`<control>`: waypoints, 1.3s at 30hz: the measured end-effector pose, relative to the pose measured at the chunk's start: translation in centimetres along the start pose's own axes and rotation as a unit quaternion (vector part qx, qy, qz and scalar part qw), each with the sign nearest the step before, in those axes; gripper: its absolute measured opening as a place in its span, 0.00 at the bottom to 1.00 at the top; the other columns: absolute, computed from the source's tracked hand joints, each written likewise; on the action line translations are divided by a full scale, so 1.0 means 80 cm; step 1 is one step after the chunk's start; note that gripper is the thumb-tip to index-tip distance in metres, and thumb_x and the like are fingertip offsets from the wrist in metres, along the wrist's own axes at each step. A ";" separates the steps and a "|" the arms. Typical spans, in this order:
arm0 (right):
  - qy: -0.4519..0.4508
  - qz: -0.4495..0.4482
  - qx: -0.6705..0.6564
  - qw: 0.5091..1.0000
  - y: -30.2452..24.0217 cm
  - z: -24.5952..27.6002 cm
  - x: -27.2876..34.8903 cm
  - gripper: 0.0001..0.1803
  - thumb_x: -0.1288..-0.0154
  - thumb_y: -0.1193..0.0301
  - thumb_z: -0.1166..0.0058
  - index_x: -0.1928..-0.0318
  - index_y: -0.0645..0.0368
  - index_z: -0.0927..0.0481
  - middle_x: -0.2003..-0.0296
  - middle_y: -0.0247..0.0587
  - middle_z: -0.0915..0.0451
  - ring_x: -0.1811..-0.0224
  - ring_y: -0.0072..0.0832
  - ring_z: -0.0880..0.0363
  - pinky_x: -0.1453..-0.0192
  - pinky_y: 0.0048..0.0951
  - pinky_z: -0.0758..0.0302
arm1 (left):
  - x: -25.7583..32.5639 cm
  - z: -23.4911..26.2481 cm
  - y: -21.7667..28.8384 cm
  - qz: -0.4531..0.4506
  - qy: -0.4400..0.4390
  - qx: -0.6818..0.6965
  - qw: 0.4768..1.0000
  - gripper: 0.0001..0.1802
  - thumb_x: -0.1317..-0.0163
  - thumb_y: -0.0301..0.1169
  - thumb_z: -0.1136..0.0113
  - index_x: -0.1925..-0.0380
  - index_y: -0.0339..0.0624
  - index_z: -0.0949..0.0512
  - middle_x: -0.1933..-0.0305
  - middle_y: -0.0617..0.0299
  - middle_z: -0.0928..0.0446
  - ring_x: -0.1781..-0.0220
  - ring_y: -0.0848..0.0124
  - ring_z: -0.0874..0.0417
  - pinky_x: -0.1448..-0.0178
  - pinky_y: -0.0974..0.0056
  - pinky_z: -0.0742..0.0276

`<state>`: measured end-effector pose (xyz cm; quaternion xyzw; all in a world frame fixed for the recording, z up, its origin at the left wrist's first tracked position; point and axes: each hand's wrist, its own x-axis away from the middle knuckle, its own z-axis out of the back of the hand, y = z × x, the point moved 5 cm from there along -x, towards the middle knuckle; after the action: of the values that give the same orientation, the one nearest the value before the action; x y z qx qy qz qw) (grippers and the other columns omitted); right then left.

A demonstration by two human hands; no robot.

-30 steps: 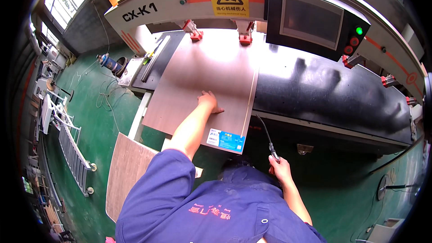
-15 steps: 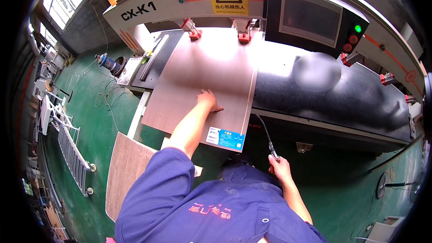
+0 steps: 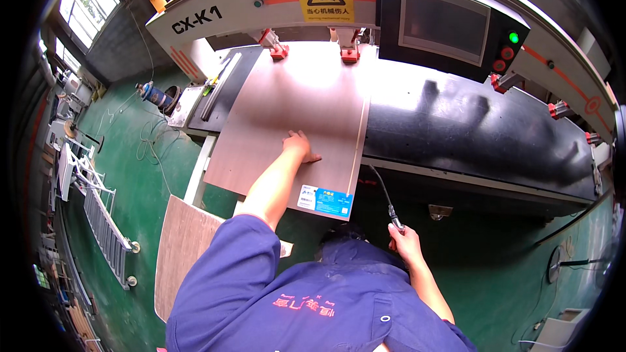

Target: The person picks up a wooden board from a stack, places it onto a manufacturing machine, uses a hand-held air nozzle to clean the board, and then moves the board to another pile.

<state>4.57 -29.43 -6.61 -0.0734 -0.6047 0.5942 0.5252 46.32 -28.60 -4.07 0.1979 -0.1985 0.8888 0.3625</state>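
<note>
A wood-grain panel lies flat on the machine's dark bed, its near end overhanging the front edge. My left hand rests on it, palm down and fingers spread, holding nothing. A blue and white label sits on the panel's near right corner. Two red-footed clamps stand over the panel's far end. Off the panel's right side, my right hand is closed around a handheld tool with a metal fitting, from which a black hose runs up to the machine. Most of the tool is hidden in the fist.
Overhead spans the machine's white beam with a control screen and lit green button. The black bed extends right. At left, a second wood-grain panel leans, beside a roller stand and a blue cylindrical machine on the green floor.
The whole view has shifted slightly. Both hands keep their places, the left on the panel and the right around the tool.
</note>
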 end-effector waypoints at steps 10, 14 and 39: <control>0.023 0.000 0.014 1.000 -0.001 0.006 -0.003 0.21 0.33 0.56 0.47 0.78 0.57 0.30 0.87 0.31 0.29 0.86 0.20 0.30 0.81 0.23 0.35 | 0.001 0.000 -0.001 -0.002 0.003 -0.001 1.000 0.64 0.54 0.67 0.39 0.31 0.32 0.55 0.28 0.34 0.54 0.32 0.49 0.35 0.34 0.59 0.34; 0.038 -0.025 -0.039 0.998 0.005 0.013 -0.006 0.21 0.33 0.56 0.49 0.77 0.56 0.31 0.88 0.30 0.32 0.88 0.19 0.33 0.85 0.23 0.36 | 0.005 0.003 0.002 -0.012 0.006 -0.015 1.000 0.65 0.54 0.67 0.39 0.31 0.31 0.56 0.29 0.34 0.54 0.32 0.49 0.35 0.34 0.60 0.34; 0.001 -0.019 0.017 1.000 0.006 0.012 0.002 0.21 0.32 0.55 0.50 0.78 0.55 0.33 0.87 0.30 0.31 0.88 0.19 0.34 0.84 0.24 0.36 | -0.005 -0.006 0.000 0.000 -0.021 0.007 1.000 0.65 0.54 0.68 0.40 0.30 0.34 0.58 0.27 0.36 0.57 0.28 0.48 0.42 0.29 0.57 0.42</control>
<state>3.56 -29.77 -6.65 -0.0540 -0.5955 0.5940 0.5382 46.50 -28.59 -4.70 0.2192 -0.1994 0.8861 0.3565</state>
